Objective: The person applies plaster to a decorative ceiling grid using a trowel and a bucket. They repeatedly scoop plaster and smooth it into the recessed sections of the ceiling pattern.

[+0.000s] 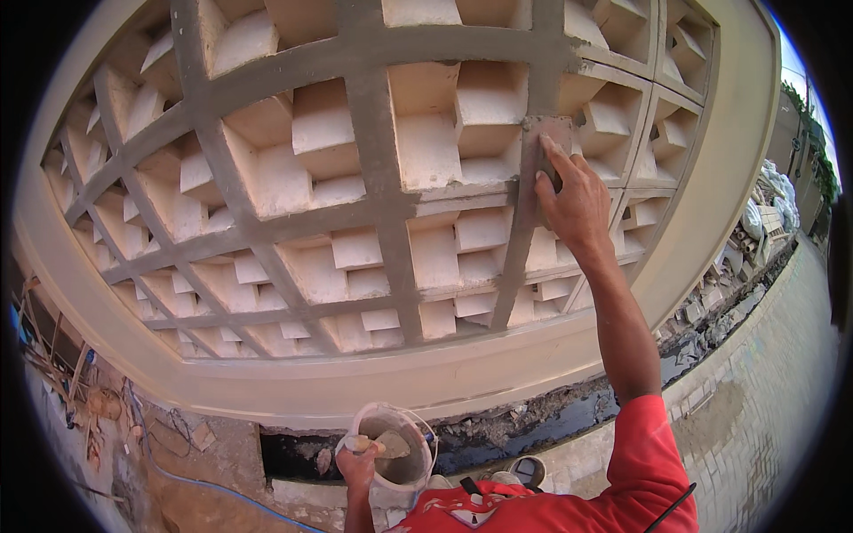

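Note:
My right hand (576, 200) is raised to a breeze-block lattice wall (373, 142). Its fingers are closed on a flat rectangular plastering trowel (549, 131), whose face lies along a vertical grey mortar strip between the openings; the trowel's handle is mostly hidden by the hand. Low down, my left hand (357, 466) is closed round the light handle of a small pointing trowel (391, 445). That trowel's blade sits over the mouth of a pale bucket (371, 416), which has grey mortar inside. Whether the left hand also touches the bucket's rim, I cannot tell.
A smooth cream frame (373, 391) borders the lattice. Beneath it runs a trench (551, 435) with dark water. Paving (755, 400) and rubble (737, 266) lie to the right. On the left are a blue hose (213, 486) and scattered wood.

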Tool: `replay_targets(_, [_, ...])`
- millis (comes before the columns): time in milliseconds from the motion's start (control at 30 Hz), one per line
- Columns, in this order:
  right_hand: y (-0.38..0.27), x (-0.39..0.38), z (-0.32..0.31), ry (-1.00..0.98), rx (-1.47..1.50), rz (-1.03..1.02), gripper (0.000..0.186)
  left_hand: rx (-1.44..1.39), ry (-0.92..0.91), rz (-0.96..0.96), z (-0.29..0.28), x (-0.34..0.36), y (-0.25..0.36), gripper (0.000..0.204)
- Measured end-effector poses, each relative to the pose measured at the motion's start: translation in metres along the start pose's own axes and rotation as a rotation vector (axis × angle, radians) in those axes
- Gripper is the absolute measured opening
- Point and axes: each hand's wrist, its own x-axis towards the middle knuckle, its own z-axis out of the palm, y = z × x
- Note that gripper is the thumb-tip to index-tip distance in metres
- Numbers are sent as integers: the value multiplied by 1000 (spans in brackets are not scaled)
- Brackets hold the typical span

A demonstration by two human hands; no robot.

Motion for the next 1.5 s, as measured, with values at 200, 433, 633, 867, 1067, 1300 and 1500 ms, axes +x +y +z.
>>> replay_targets(200, [24,-154,72,-227,-7,-14,53,-40,40,16,-13,-4,-10,25])
replay_targets(433, [38,-265,29,-749,459,318,51,69,-16,88,-28,-3,-15,23])
replay_targets(633, [34,-301,14,-755,1219,990,57,-14,-9,43,-33,-4,-9,27])
replay_targets(867, [23,-369,0,-769,1592,1355,62,-100,-70,18,-38,6,-11,23])
replay_targets(1067, [23,-433,-10,-608,1671,1611,45,17,-191,49,-38,6,-4,26])
replay_targets(1300, [-32,-415,-31,-816,1217,1605,32,76,-337,239,-25,19,-24,29])
replay_targets(1500, [-54,-410,-7,-1314,877,1051,32,170,-425,447,0,7,20,31])
